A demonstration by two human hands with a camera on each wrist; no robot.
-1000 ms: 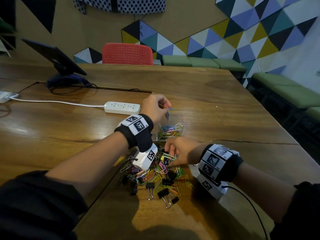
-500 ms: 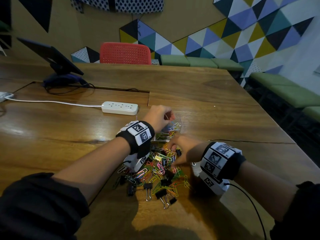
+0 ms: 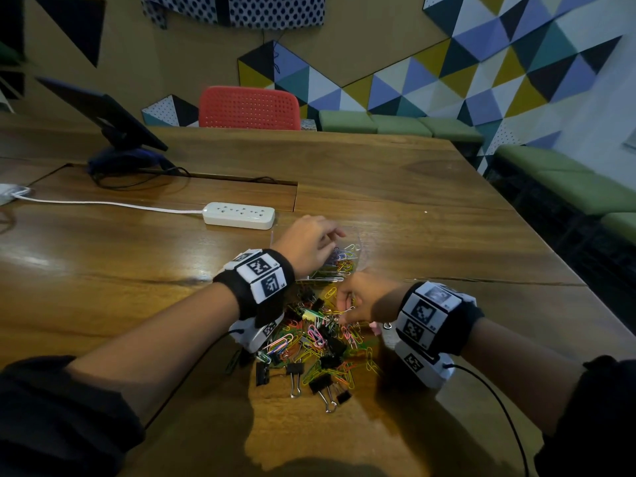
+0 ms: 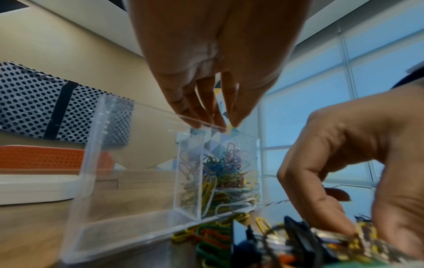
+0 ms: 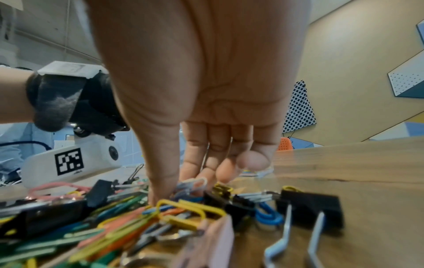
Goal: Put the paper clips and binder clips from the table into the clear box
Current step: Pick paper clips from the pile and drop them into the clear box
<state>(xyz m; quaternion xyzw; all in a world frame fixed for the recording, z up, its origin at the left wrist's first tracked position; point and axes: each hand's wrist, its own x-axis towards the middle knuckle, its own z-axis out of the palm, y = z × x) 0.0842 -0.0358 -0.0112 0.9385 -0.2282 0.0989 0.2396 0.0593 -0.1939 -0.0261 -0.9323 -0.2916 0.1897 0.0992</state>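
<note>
Dim, warm light; blurred foregrounds

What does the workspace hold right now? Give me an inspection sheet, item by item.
Surface: wooden table, glossy, with a seam and a recessed panel.
Job's things: clear box with two compartments, coloured clips in the right one, the left one bare; pile of paper clips and black binder clips on the table near the person.
Clutter: white power strip; dark tablet on a stand.
Hands: left hand over the box, fingers relaxed, nothing seen in them; right hand in the pile, thumb and fingers closing on clips.
Cables: white cord; black wrist-camera leads.
Surroundings: red chair, green benches, triangle-patterned wall.
</note>
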